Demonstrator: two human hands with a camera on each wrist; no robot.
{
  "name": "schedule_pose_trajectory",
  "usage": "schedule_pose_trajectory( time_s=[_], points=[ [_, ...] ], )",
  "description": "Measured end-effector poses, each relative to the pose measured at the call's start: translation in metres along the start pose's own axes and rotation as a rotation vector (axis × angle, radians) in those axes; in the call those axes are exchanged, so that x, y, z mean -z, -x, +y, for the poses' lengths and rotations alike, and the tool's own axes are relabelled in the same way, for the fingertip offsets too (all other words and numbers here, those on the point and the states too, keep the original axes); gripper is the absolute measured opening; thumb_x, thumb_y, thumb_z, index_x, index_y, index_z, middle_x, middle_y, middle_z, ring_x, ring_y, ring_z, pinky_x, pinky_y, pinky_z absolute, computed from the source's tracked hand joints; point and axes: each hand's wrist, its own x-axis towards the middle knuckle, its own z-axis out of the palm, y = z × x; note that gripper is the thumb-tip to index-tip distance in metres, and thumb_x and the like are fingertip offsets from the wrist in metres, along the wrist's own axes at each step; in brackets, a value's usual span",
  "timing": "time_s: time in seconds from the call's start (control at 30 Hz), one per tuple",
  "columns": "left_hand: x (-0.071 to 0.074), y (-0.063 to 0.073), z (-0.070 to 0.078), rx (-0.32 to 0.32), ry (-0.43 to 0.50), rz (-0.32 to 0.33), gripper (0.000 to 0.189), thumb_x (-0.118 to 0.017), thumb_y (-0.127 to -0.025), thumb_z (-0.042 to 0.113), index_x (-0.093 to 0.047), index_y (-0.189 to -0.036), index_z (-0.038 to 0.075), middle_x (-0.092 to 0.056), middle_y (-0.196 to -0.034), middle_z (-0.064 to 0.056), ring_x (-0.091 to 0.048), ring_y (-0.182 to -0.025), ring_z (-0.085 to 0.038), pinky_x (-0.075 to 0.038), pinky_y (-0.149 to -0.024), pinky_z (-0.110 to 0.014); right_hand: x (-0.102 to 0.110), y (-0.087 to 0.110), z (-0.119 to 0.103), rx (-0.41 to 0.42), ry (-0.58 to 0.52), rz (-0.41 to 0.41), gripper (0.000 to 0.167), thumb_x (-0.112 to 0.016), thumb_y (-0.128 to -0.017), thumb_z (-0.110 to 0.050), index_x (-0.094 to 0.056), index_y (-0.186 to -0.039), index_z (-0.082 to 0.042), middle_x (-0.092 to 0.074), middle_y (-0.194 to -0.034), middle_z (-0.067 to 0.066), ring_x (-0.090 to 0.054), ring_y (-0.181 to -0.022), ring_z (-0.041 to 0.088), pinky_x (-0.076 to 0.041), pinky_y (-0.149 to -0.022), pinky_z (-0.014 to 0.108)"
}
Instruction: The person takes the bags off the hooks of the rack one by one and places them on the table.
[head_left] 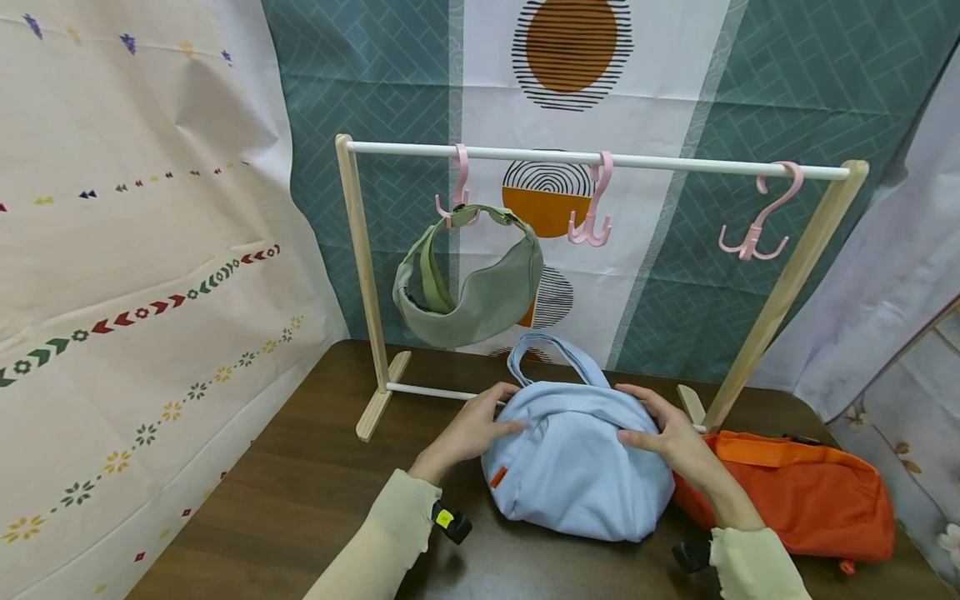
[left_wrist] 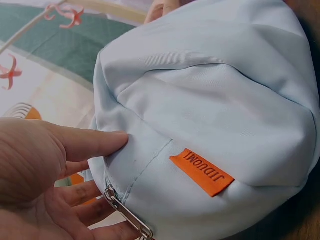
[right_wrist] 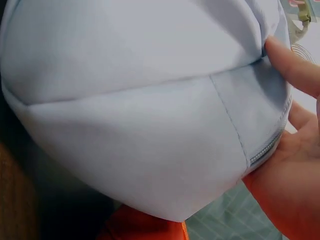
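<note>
Both hands hold a light blue bag (head_left: 581, 462) by its upper sides, above or on the dark table; whether its base touches the wood I cannot tell. My left hand (head_left: 476, 422) grips the left edge, thumb on the front panel and fingers behind, near a silver zipper pull (left_wrist: 129, 214). An orange label (left_wrist: 202, 172) reads JIDUOMI. On the opposite side my right hand (head_left: 671, 433) pinches the edge the same way, its thumb (right_wrist: 292, 67) pressing the fabric. The bag's strap (head_left: 562, 350) loops up behind it.
A rack with a white rail (head_left: 525, 155) stands behind. Pink hooks (head_left: 592, 208) hang from it, and a green bag (head_left: 480, 304) hangs on the left one. An orange bag (head_left: 810, 500) lies on the table (head_left: 300, 500) at right, beside my right forearm.
</note>
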Motion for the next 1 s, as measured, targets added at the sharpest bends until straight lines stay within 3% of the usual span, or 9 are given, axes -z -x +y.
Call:
schedule_pose_trajectory(
  time_s=[0.23, 0.43, 0.77, 0.9, 1.0],
  points=[
    [-0.004, 0.000, -0.004, 0.023, 0.026, -0.020, 0.047, -0.069, -0.098, 0.005, -0.055, -0.143, 0.005, -0.064, -0.134, -0.013, -0.061, -0.120, -0.029, -0.049, -0.100, -0.046, -0.007, 0.000, 0.000, -0.045, 0.034, 0.057, 0.066, -0.078, -0.095, -0.017, -0.048, -0.154, -0.011, -0.057, -0.140, 0.019, -0.057, -0.115, 0.018, -0.045, -0.096, 0.022],
    [-0.007, 0.000, -0.004, 0.051, 0.046, -0.046, 0.056, -0.062, -0.095, -0.001, -0.048, -0.149, 0.001, -0.057, -0.145, -0.018, -0.054, -0.131, -0.032, -0.043, -0.108, -0.051, -0.010, -0.001, 0.000, -0.050, 0.045, 0.081, 0.066, -0.078, -0.095, -0.016, -0.047, -0.154, -0.010, -0.057, -0.142, 0.019, -0.056, -0.116, 0.023, -0.045, -0.095, 0.023],
    [-0.013, -0.002, -0.013, 0.066, -0.013, -0.063, 0.057, -0.063, -0.098, 0.002, -0.046, -0.152, 0.000, -0.053, -0.150, -0.021, -0.050, -0.138, -0.037, -0.041, -0.112, -0.054, -0.013, -0.003, 0.006, -0.062, 0.097, 0.092, 0.063, -0.076, -0.097, -0.020, -0.048, -0.153, -0.010, -0.060, -0.137, 0.019, -0.056, -0.116, 0.028, -0.046, -0.094, 0.025],
    [-0.014, -0.002, -0.014, 0.067, -0.012, -0.069, 0.058, -0.063, -0.099, 0.002, -0.044, -0.153, -0.001, -0.051, -0.152, -0.021, -0.048, -0.141, -0.038, -0.039, -0.114, -0.055, -0.014, -0.006, 0.010, -0.063, 0.136, 0.091, 0.062, -0.075, -0.098, -0.021, -0.049, -0.152, -0.008, -0.058, -0.138, 0.021, -0.055, -0.117, 0.031, -0.046, -0.094, 0.032],
    [-0.015, -0.002, -0.015, 0.066, -0.012, -0.076, 0.058, -0.063, -0.099, 0.003, -0.043, -0.154, -0.002, -0.049, -0.154, -0.022, -0.046, -0.142, -0.039, -0.038, -0.115, -0.056, -0.016, -0.007, 0.014, -0.058, 0.182, 0.092, 0.061, -0.075, -0.098, -0.022, -0.050, -0.151, -0.006, -0.055, -0.141, 0.023, -0.054, -0.119, 0.036, -0.045, -0.098, 0.044]
  ],
)
